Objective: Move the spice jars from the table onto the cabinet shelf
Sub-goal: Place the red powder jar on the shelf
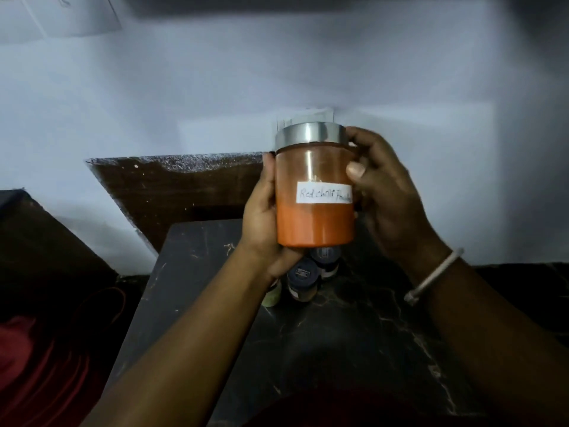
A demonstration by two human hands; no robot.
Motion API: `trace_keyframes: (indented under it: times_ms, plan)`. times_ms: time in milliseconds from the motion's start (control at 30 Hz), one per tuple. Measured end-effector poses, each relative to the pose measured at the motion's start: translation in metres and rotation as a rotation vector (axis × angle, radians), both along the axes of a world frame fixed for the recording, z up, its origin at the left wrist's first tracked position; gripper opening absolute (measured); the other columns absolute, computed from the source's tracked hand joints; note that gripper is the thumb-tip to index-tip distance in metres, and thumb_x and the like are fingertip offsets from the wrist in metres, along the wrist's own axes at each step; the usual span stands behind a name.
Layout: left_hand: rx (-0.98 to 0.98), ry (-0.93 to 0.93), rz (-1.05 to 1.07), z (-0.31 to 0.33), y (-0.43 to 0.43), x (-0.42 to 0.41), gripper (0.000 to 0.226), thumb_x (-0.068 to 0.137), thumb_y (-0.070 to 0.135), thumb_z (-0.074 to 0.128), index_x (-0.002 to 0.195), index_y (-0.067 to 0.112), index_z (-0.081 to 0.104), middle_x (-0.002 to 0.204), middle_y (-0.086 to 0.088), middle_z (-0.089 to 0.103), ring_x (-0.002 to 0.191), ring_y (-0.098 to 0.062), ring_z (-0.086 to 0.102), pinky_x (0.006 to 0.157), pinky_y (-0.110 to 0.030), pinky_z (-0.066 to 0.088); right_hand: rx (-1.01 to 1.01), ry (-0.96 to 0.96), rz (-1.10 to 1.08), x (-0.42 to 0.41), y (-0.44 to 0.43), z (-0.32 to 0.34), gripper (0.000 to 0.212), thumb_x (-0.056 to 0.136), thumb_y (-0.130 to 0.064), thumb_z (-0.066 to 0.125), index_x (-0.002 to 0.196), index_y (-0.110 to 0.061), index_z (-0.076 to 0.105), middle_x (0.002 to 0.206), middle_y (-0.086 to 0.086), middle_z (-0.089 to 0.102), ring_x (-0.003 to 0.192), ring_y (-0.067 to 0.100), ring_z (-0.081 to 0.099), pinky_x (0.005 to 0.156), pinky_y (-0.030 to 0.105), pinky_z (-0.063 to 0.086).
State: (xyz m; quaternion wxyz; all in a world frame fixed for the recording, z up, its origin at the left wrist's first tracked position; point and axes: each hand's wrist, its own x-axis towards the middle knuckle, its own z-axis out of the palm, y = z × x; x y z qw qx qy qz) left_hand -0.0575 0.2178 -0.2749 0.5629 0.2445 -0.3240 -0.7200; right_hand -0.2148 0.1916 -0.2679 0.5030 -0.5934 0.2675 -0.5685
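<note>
Jar (314,217), clear glass, steel lid, orange-red powder, white label, upright above black marble tabletop (354,334). Left hand (261,217) cups base at 7 o'clock, bearing weight; right hand (391,198) wraps side at 3 o'clock, steadying. Small dark-capped jars (303,274) wait beneath.

left hand (261,223) and right hand (391,195) bare; thin whitish bangle (434,276) on right wrist.

jar label (324,195): "red chilli powder"
</note>
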Motion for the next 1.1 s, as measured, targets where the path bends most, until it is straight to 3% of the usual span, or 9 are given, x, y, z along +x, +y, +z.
trace_keyframes:
  times_ms: [67,133,200,333,467,633,833,1033,1100]
  plan:
    - [0.008,-0.055,0.038,0.006,0.003,-0.006,0.074,0.099,0.067,0.032,0.132,0.011,0.065,0.125,-0.019,0.071,0.116,-0.034,0.069,0.1,-0.052,0.055,-0.022,-0.053,0.044,0.005,0.003,-0.005,0.054,0.092,-0.036,0.053,0.145,-0.026,0.049,0.133,0.0,0.064,0.119,0.021,0.066,0.09,0.033,0.056]
    - [0.014,-0.199,0.107,0.008,0.004,-0.008,0.069,0.102,0.061,0.034,0.137,0.008,0.062,0.131,-0.024,0.069,0.122,-0.04,0.067,0.101,-0.054,0.057,-0.051,-0.087,0.057,0.006,0.005,-0.006,0.056,0.097,-0.033,0.05,0.152,-0.028,0.042,0.14,-0.001,0.061,0.126,0.024,0.063,0.094,0.036,0.056]
    - [-0.008,-0.271,0.147,0.01,0.004,-0.004,0.065,0.104,0.055,0.034,0.148,0.011,0.052,0.139,-0.027,0.064,0.129,-0.044,0.062,0.105,-0.059,0.054,-0.065,-0.096,0.06,0.006,0.007,-0.005,0.058,0.098,-0.03,0.051,0.155,-0.027,0.039,0.142,0.002,0.061,0.126,0.028,0.063,0.094,0.038,0.057]
    - [-0.075,-0.178,0.101,0.015,0.007,-0.006,0.081,0.095,0.069,0.027,0.159,0.019,0.039,0.148,-0.023,0.058,0.135,-0.045,0.058,0.107,-0.063,0.051,-0.076,-0.088,0.076,0.009,0.01,-0.005,0.062,0.098,-0.025,0.05,0.158,-0.022,0.035,0.141,0.0,0.062,0.127,0.026,0.064,0.094,0.034,0.057]
    - [-0.103,-0.145,0.119,0.015,0.004,-0.009,0.072,0.099,0.067,0.025,0.157,0.026,0.041,0.147,-0.02,0.06,0.134,-0.044,0.059,0.106,-0.061,0.051,-0.052,-0.128,0.079,0.014,0.009,-0.003,0.066,0.096,-0.026,0.048,0.159,-0.017,0.03,0.144,0.003,0.061,0.129,0.03,0.062,0.097,0.039,0.056]
    - [-0.089,-0.157,0.073,0.023,0.002,-0.008,0.083,0.091,0.072,0.035,0.157,0.022,0.041,0.147,-0.024,0.059,0.134,-0.046,0.058,0.106,-0.062,0.051,-0.025,-0.145,0.07,0.016,0.007,0.002,0.071,0.093,-0.029,0.05,0.16,-0.015,0.029,0.147,0.012,0.057,0.129,0.035,0.061,0.098,0.043,0.057]
    - [-0.092,-0.181,0.084,0.035,-0.005,-0.003,0.076,0.092,0.066,0.048,0.146,0.013,0.055,0.132,-0.024,0.069,0.113,-0.037,0.073,0.085,-0.049,0.061,-0.054,-0.051,0.012,0.017,0.0,0.012,0.062,0.1,-0.018,0.043,0.161,-0.019,0.031,0.134,-0.006,0.068,0.122,0.021,0.067,0.091,0.03,0.058]
    - [-0.186,-0.272,0.138,0.079,-0.038,0.008,0.086,0.085,0.07,0.057,0.147,0.011,0.054,0.137,-0.027,0.065,0.125,-0.047,0.064,0.105,-0.066,0.051,-0.147,0.303,-0.133,0.006,-0.016,0.071,0.083,0.078,-0.061,0.058,0.156,-0.052,0.031,0.14,-0.017,0.056,0.12,0.005,0.063,0.097,0.031,0.058]
    - [-0.224,-0.274,0.123,0.099,-0.051,0.009,0.086,0.084,0.071,0.06,0.145,0.01,0.057,0.136,-0.027,0.066,0.125,-0.047,0.064,0.107,-0.066,0.049,-0.184,0.409,-0.152,0.005,-0.024,0.097,0.091,0.071,-0.075,0.059,0.154,-0.061,0.023,0.134,-0.027,0.056,0.112,-0.01,0.061,0.085,0.015,0.057]
